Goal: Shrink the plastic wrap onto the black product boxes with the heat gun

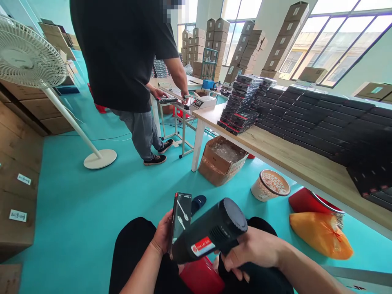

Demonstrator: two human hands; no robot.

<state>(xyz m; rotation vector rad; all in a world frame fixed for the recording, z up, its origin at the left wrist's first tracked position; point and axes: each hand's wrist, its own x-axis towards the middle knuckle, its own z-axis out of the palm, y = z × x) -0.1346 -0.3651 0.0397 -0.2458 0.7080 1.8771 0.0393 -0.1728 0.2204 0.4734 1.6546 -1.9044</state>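
My left hand (162, 233) grips a slim black box (184, 206) by its left side and holds it upright. The box face has a picture of white cables. My right hand (255, 249) is wrapped round the handle of a black heat gun (214, 230) with a red and white label. The heat gun lies across in front of the box's lower part, its nozzle pointing left and down near the box. That overlap hides the bottom of the box. Below both hands, a red surface (202, 277) shows between my legs.
A wooden-topped table (275, 145) on the right bears stacked black boxes (306, 118). Below it are an open carton (220, 163), a wastebasket (269, 185) and an orange bag (321, 234). A person in black (125, 53) works at a bench ahead. A fan (99, 157) stands left.
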